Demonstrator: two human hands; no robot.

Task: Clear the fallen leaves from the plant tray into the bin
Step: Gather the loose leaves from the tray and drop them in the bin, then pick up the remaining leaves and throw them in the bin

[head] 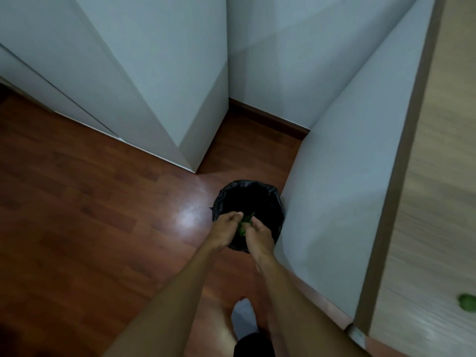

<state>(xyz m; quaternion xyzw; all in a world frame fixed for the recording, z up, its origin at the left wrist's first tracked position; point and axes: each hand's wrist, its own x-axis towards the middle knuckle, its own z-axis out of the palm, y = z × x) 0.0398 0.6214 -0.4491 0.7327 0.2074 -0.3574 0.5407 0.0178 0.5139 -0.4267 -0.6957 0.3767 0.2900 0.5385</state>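
1. The bin stands on the wooden floor, in the middle of the view, and its right side is just beside a white cabinet wall.
2. A black bag lines the bin; its edge is folded over the rim, and the inside looks dark.
3. Both arms reach forward and down from the near edge, and the two hands meet above the near part of the bin opening.
4. The left hand is on the left, with its fingers curled inward toward the other hand.
5. The right hand is on the right, with its fingers curled in the same way toward the left.
6. Between the two hands there is a small bunch of green leaves; the hands are cupped together around it and press it from both sides.
7. The leaves are over the bin opening, not inside it, and they touch the fingers of both hands.
8. One more green leaf lies on the light wooden top at the far right edge of the view, well apart from the bin.
9. A foot in a white sock stands on the floor near the bottom of the view, between the two forearms.
10. White cabinets stand on the far side and on the left of the bin.
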